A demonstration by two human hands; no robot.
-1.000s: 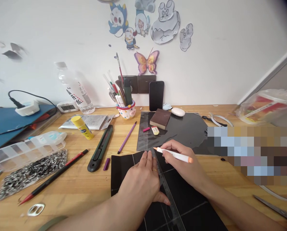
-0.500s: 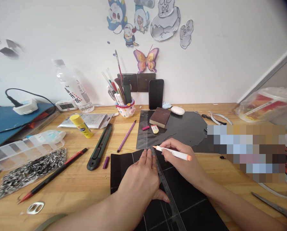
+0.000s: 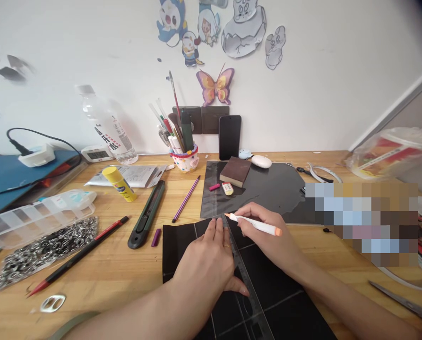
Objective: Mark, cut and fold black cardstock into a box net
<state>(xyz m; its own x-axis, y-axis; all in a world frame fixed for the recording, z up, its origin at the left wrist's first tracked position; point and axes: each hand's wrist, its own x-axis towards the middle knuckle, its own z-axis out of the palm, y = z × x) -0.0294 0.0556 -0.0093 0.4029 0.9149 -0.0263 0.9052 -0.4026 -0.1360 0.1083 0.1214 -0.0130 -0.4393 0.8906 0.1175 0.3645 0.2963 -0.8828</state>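
My left hand [image 3: 211,257] lies flat, fingers stretched out, pressing a clear ruler [image 3: 256,309] down along a black sheet [image 3: 285,264]. Pale straight lines cross that sheet in a grid. In my right hand [image 3: 267,226] is a white marker [image 3: 255,225] with an orange end, held in a pinch. Its orange tip points left and sits at the far end of the ruler, close to my left fingertips. Whether the tip touches the sheet I cannot tell. Part of the ruler is hidden under my left hand.
Left of the sheet lie a green utility knife [image 3: 147,215], a purple pen [image 3: 185,199], a red-black pencil [image 3: 79,255] and a bag of metal rings [image 3: 47,252]. Behind are a glue stick [image 3: 119,184], a pen cup [image 3: 184,160] and a phone [image 3: 229,137]. Scissors [image 3: 402,302] rest at right.
Both hands, the ruler and the marker hold almost the same place. The whole view has shifted very slightly.
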